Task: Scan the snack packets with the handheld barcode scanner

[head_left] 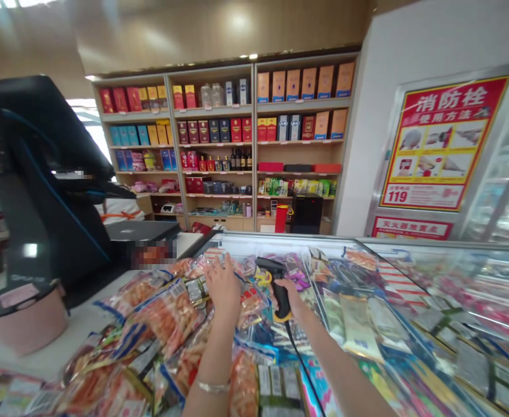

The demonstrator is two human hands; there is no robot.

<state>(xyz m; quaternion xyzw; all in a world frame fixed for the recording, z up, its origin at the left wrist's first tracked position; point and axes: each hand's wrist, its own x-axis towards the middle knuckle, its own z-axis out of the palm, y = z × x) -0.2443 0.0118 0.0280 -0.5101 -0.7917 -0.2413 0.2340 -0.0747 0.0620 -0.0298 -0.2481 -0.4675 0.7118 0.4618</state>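
Observation:
A black and yellow barcode scanner [280, 292] is held upright by its handle in my right hand [288, 294], and its cable hangs down toward the bottom of the view. Left of it, my left hand [223, 284] reaches over the packs with its fingers spread, nearest to a reddish clear bag [202, 263]. Whether its fingertips touch that bag I cannot tell. Clear bags of orange-red food [171, 315] lie heaped below and left of my left hand. Pale flat packs [359, 324] lie in the glass-topped case right of the scanner.
A black checkout machine [50, 174] and a pink pot [28, 318] stand on the white counter at left. The case's frame [367, 246] runs behind the packs. Farther back are shelves [213, 110] of boxes and bottles, and a red poster [446, 145].

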